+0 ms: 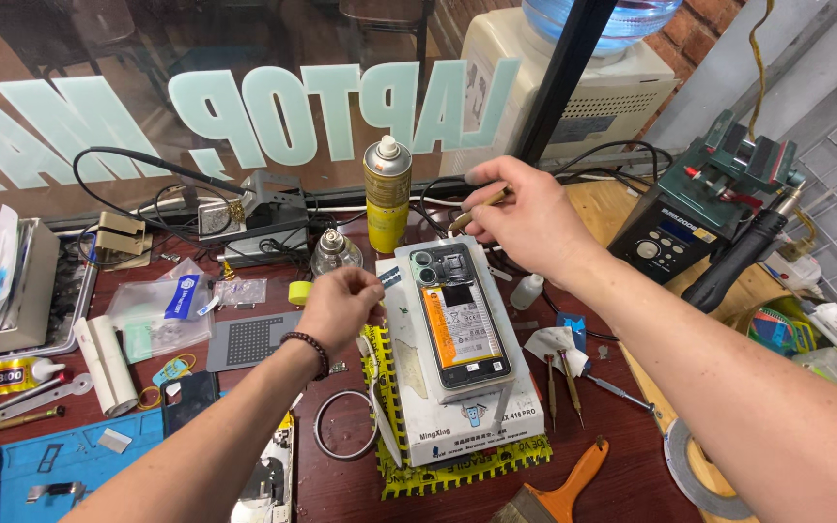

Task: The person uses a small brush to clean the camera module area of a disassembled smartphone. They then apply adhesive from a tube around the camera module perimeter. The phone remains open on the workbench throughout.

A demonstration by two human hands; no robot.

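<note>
Your left hand [341,305] pinches a small dark part [390,276] beside the opened phone [458,315], which lies on a white box [462,412] on the desk [622,455]; your right hand [525,218] grips a slim tool [480,208] above it

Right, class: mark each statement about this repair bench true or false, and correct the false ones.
1. The opened phone with its back cover off lies on a white box. True.
2. The right hand holds a thin brass-coloured tool. True.
3. The left hand is bare at the wrist. False: it wears a dark beaded bracelet.
4. The tall yellow spray can lies on its side. False: it stands upright.
5. The orange-handled brush is in the left hand. False: it lies on the table.
</note>
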